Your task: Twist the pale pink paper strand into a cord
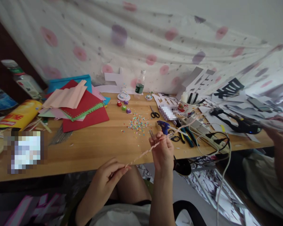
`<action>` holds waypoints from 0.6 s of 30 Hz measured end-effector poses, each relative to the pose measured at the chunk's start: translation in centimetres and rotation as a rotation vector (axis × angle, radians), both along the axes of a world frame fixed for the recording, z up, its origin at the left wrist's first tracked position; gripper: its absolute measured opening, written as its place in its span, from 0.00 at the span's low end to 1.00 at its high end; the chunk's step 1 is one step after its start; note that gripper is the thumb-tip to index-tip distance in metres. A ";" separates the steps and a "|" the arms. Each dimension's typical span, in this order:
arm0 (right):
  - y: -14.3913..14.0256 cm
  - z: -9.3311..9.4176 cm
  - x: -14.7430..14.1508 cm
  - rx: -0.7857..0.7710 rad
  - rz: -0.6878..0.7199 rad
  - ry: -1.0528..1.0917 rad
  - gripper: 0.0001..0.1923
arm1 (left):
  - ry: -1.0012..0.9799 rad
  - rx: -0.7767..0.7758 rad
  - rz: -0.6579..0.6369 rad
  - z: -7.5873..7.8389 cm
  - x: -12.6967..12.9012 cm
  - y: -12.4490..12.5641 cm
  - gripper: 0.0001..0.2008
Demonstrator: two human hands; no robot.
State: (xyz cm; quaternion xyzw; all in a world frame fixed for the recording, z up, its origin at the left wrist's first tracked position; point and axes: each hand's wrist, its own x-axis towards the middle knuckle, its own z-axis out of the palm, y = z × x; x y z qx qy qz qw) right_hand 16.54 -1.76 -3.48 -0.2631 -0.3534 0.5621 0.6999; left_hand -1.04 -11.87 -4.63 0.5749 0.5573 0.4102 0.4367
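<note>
Head view | left hand [109, 175] pinches the lower end of a thin pale-pink twisted paper strip [145, 152] | right hand [162, 150] grips its upper part | strip slants just in front of the long wooden table [96, 147] edge | yellow canister [19, 116] on the table's left end, red lettering unreadable

matt wooden table [103, 141], twisted pink paper strip [143, 153], glossy plastic bottle [140, 83].
</note>
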 end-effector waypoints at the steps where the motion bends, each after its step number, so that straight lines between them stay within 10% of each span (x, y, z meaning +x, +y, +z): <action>1: 0.0 0.1 0.0 -0.007 -0.005 0.017 0.16 | 0.004 0.008 0.002 -0.1 -0.1 -0.1 0.14; 18: -0.5 -0.4 0.9 -0.027 0.033 -0.127 0.10 | -0.147 -0.194 -0.187 -0.2 -1.4 0.5 0.13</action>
